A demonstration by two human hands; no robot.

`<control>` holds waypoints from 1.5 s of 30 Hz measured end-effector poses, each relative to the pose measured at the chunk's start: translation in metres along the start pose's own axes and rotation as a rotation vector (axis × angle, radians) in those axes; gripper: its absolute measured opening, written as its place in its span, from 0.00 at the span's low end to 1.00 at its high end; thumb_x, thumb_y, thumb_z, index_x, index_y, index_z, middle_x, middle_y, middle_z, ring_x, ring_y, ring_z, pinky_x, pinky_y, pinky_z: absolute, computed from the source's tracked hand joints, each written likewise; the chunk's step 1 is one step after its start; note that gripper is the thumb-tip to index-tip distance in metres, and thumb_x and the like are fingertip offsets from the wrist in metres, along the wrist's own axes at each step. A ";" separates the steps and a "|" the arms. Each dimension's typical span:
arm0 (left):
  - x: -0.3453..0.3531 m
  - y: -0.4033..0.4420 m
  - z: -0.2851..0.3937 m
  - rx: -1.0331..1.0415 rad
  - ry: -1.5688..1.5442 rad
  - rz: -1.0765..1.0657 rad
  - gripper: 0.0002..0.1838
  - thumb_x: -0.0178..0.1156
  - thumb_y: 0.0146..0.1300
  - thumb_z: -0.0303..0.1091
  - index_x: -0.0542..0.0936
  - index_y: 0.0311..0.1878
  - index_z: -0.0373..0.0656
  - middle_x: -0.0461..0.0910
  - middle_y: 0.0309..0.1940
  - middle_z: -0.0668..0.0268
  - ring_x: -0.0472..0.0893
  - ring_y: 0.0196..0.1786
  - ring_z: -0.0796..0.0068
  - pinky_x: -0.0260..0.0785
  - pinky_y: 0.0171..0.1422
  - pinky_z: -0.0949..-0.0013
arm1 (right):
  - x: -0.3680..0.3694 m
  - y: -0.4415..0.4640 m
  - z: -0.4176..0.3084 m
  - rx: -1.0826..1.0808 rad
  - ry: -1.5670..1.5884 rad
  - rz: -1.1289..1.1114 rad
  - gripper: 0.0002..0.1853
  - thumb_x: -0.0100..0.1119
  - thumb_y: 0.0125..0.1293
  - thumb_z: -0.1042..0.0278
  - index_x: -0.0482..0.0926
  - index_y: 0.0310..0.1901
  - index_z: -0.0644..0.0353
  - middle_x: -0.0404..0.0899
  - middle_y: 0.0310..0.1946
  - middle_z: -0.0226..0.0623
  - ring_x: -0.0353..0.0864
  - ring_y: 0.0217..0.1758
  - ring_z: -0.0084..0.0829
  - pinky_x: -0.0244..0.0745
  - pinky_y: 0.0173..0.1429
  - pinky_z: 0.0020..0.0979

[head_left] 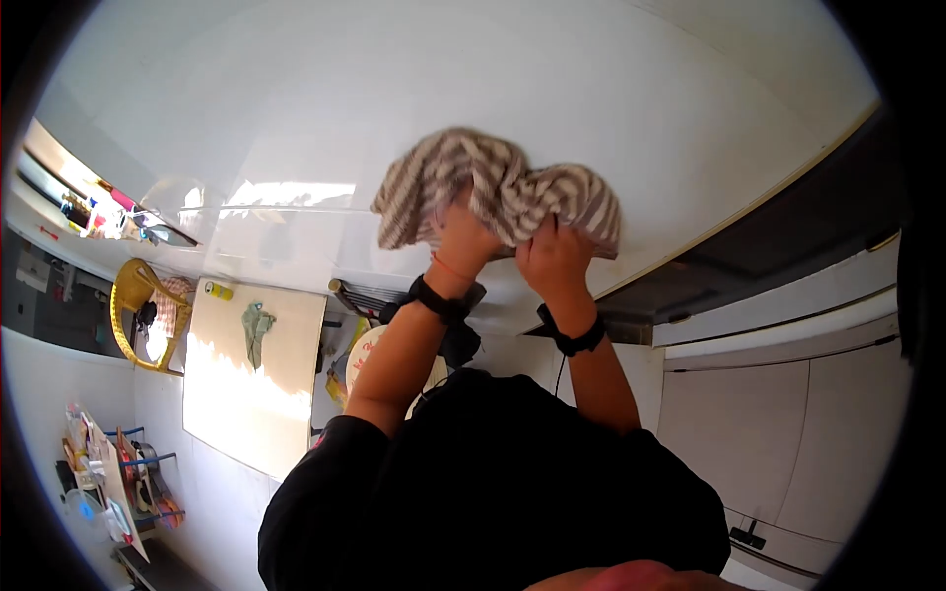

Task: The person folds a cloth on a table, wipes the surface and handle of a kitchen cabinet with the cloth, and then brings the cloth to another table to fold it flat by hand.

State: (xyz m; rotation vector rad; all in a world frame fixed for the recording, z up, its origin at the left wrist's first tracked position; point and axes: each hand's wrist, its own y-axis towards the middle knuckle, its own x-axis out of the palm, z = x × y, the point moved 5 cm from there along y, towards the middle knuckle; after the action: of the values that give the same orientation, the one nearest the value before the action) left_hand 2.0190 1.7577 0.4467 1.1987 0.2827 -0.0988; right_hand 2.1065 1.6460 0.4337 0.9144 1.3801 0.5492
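Observation:
A bunched brown-and-white striped cloth [458, 163] hangs in front of me over the pale floor. My left hand [463, 234] grips its lower middle, with the fingertips partly buried in the folds. Just to the right, my right hand [554, 254] pinches the lower edge of the same cloth with bent fingers. The two hands are close together but apart. Folds hide whether the cloth is a towel or a garment. Each wrist wears a black band.
On the left stands a pale table [227, 394] with a greenish cloth [257, 330] and a yellow can [219, 291] on it. A yellow chair [123, 305] is beside it. Cluttered shelves [123, 483] stand lower left. A dark door [749, 241] is at right.

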 end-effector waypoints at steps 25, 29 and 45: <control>0.107 -0.031 0.084 -0.357 -0.524 -0.050 0.31 0.70 0.58 0.52 0.83 0.60 0.44 0.82 0.58 0.55 0.80 0.61 0.53 0.72 0.65 0.52 | -0.061 -0.020 0.119 -0.092 0.130 0.181 0.26 0.67 0.65 0.59 0.80 0.58 0.72 0.80 0.59 0.58 0.79 0.63 0.58 0.70 0.69 0.52; 0.138 -0.107 0.067 -0.121 -0.102 -0.137 0.28 0.70 0.58 0.52 0.84 0.59 0.48 0.84 0.56 0.60 0.81 0.60 0.54 0.71 0.66 0.51 | -0.018 -0.088 0.132 -0.068 0.279 0.082 0.23 0.64 0.65 0.70 0.79 0.59 0.72 0.77 0.63 0.59 0.78 0.66 0.56 0.69 0.73 0.50; 0.132 -0.195 0.133 -0.418 0.144 -0.297 0.26 0.64 0.61 0.49 0.82 0.61 0.48 0.77 0.61 0.54 0.75 0.64 0.48 0.70 0.64 0.46 | -0.005 -0.199 0.156 -0.045 0.361 -0.314 0.27 0.58 0.64 0.71 0.75 0.65 0.71 0.77 0.62 0.57 0.74 0.67 0.61 0.65 0.72 0.56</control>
State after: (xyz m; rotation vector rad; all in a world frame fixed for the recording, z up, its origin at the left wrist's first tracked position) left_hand 2.1241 1.5729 0.2792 0.7439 0.5779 -0.2013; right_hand 2.2221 1.4952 0.2667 0.5613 1.7904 0.5161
